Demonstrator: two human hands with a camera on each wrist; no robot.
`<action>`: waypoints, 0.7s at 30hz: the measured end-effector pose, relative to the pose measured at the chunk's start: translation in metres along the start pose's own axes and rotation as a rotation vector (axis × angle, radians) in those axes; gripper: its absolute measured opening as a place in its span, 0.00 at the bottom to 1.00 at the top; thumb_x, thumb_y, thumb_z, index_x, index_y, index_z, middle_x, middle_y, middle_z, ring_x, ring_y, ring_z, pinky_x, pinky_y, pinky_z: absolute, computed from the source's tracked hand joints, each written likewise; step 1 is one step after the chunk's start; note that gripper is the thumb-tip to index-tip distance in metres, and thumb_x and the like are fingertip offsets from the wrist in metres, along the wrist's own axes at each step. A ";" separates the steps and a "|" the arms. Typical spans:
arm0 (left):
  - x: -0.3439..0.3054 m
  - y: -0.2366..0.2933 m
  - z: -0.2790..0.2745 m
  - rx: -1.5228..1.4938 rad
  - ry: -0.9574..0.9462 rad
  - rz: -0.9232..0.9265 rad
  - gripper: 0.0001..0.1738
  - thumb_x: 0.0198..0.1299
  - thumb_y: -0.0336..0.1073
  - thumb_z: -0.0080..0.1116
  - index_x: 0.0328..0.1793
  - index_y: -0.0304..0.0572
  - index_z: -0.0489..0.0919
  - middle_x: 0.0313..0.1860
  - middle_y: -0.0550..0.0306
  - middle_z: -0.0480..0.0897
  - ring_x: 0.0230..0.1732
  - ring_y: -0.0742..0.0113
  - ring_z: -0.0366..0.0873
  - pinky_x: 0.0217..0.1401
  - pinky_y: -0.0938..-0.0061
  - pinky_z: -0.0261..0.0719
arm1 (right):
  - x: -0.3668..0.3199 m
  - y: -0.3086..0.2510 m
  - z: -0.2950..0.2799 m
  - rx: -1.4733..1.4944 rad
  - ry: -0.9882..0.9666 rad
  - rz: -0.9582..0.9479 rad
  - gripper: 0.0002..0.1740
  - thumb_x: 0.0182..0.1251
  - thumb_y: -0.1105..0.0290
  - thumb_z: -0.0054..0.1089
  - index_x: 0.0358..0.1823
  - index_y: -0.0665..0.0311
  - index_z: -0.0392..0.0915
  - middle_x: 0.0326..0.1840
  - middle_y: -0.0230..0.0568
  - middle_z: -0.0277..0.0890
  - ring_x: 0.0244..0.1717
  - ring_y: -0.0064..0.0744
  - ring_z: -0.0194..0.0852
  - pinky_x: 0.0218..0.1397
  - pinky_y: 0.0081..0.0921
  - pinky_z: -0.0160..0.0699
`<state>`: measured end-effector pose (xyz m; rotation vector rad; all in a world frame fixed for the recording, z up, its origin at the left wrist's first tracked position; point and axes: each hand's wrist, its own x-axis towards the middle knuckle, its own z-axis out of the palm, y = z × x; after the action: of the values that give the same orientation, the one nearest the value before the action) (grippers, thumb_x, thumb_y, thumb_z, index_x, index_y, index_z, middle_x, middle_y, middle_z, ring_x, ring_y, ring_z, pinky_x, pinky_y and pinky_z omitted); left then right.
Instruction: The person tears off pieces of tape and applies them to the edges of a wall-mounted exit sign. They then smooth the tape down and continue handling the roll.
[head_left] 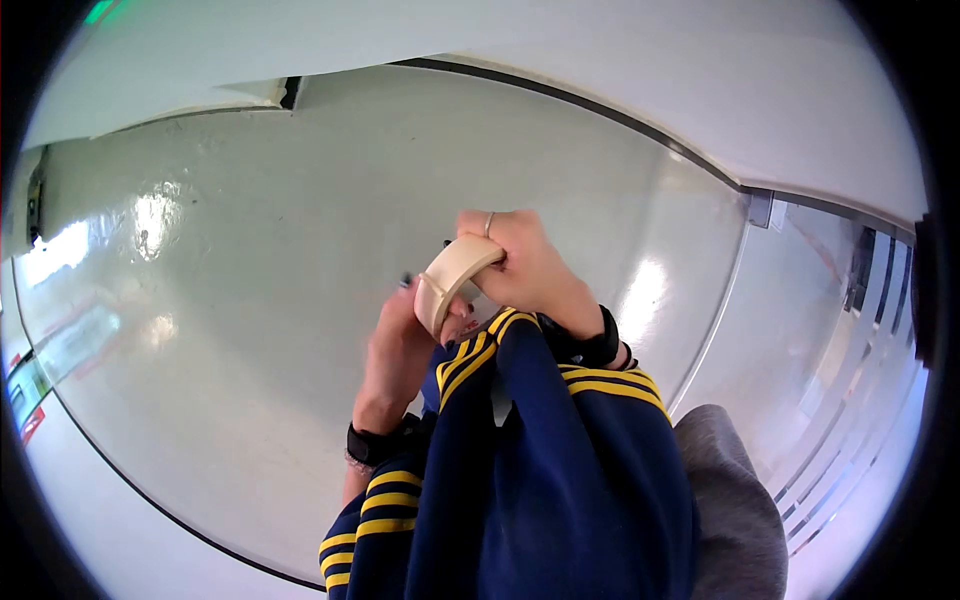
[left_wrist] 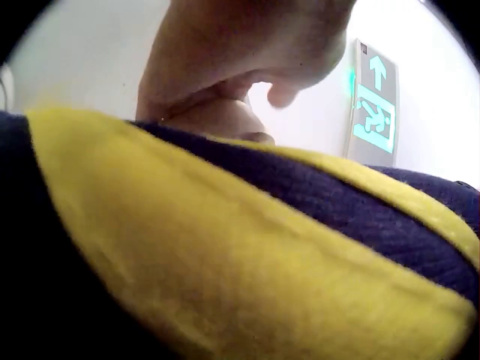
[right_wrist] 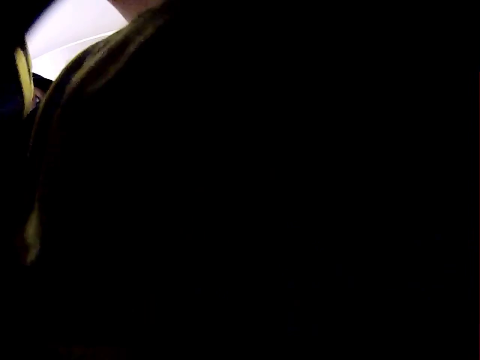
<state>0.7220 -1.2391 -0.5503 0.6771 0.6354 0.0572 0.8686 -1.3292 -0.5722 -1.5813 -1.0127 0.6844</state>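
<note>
While fingers (head_left: 492, 226) grip hanger (head_left: 455, 275), garment (head_left: 560, 470) blocks wrist views; sign (left_wrist: 373, 105) beyond.

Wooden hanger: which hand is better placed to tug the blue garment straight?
Probably the left hand: it touches the garment below, while the right hand grips the hanger.

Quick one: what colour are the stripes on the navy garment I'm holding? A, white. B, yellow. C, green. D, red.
B: the navy garment just below the pale hanger that the right hand grips has yellow stripes, which show in both the head and left wrist views.
</note>
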 end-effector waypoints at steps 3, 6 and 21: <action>0.002 -0.006 -0.008 0.091 -0.033 0.018 0.25 0.69 0.53 0.37 0.35 0.37 0.74 0.20 0.63 0.67 0.29 0.71 0.63 0.39 0.77 0.61 | 0.003 -0.003 -0.001 0.039 -0.026 0.077 0.06 0.44 0.82 0.49 0.26 0.66 0.70 0.15 0.45 0.65 0.15 0.36 0.62 0.20 0.27 0.60; 0.003 -0.006 -0.007 -0.019 -0.066 0.013 0.24 0.68 0.52 0.37 0.35 0.39 0.73 0.20 0.65 0.64 0.30 0.71 0.62 0.38 0.77 0.58 | 0.007 -0.008 -0.003 0.016 -0.063 0.161 0.06 0.45 0.79 0.50 0.27 0.67 0.71 0.18 0.50 0.67 0.19 0.45 0.66 0.23 0.32 0.64; 0.009 0.003 -0.005 0.027 -0.046 -0.146 0.26 0.70 0.49 0.38 0.22 0.42 0.71 0.15 0.66 0.63 0.23 0.72 0.61 0.30 0.78 0.57 | 0.005 -0.012 -0.007 -0.235 -0.177 0.110 0.09 0.44 0.72 0.54 0.29 0.67 0.72 0.23 0.54 0.74 0.27 0.56 0.74 0.30 0.42 0.72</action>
<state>0.7268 -1.2316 -0.5563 0.6545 0.6403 -0.1021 0.8741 -1.3279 -0.5588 -1.8152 -1.1764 0.8161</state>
